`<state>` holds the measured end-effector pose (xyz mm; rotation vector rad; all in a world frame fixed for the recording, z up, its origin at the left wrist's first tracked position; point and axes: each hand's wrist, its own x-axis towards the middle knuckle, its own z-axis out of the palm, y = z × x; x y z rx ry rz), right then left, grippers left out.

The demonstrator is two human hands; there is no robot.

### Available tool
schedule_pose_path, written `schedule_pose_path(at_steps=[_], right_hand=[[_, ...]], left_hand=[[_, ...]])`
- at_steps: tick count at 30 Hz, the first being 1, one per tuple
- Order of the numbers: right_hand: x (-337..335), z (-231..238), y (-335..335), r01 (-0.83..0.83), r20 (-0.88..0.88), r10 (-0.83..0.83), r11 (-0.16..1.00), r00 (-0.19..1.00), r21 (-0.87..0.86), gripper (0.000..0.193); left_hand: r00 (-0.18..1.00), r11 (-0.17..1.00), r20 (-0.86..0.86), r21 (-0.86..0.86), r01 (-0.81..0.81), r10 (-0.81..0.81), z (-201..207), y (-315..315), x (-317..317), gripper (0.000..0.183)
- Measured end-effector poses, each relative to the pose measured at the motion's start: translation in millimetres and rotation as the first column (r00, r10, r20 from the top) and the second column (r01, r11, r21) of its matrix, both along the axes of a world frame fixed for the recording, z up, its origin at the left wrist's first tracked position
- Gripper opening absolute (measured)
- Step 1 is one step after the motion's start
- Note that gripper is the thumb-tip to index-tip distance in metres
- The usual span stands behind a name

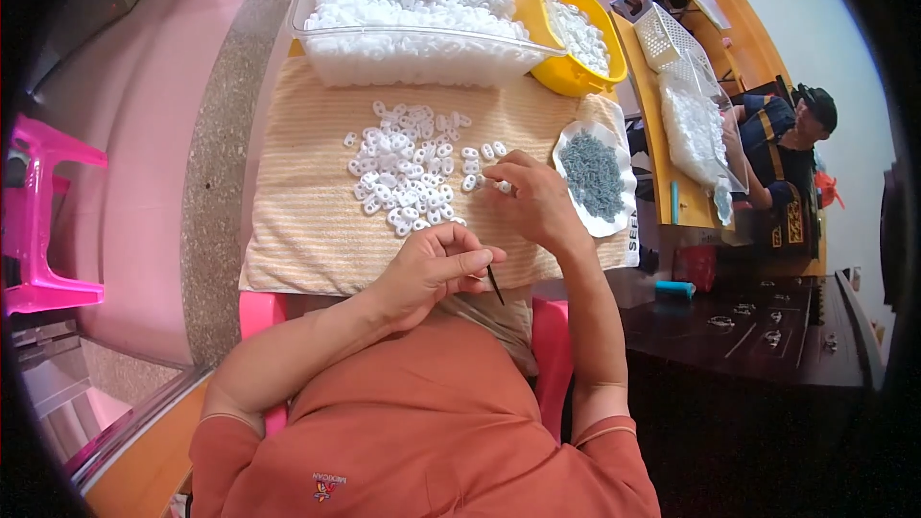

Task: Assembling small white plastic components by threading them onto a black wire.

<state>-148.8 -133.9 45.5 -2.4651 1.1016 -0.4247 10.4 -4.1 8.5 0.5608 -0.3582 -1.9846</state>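
Close to the towel's front edge, my left hand (436, 267) is closed in a pinch, with a thin black stick-like tool (495, 286) sticking out of its fingers. My right hand (537, 197) reaches over the towel, fingers bent down onto a few small white two-holed plastic pieces (470, 168). Its fingertips partly cover what they touch, so whether a piece is gripped is hidden. Left of that hand lies a loose pile of the same white pieces (398, 168). To its right, a white scalloped plate (622, 144) carries a heap of tiny grey parts (592, 177).
A striped beige towel (297, 201) covers the table. Behind the pile stands a clear tub (422, 72) full of white pieces, beside a yellow basin (566, 82) with more. Pink chairs (58, 230) stand at left. Another person (787, 139) sits at a table on the right.
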Motion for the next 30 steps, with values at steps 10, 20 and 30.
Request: schedule_pose_path(at_steps=[10,20,30], right_hand=[[6.0,-9.2,8.3,-0.014,-0.141,-0.007,0.989,0.990,-0.149,0.014],[0.7,8.8,56.3,-0.028,0.412,0.053,0.997,0.909,-0.066,0.008],[-12.9,-8.0,78.7,-0.096,0.529,0.026,0.990,0.848,0.106,0.014]], left_hand=[[1.000,1.000,0.027,0.004,-0.009,0.009,-1.2,2.4,-0.6,0.011],[0.987,0.982,-0.001,0.106,-0.159,0.160,2.6,-0.6,-0.5,0.020],[0.991,0.989,0.018,0.065,-0.133,0.132,-2.3,4.1,-3.1,0.012]])
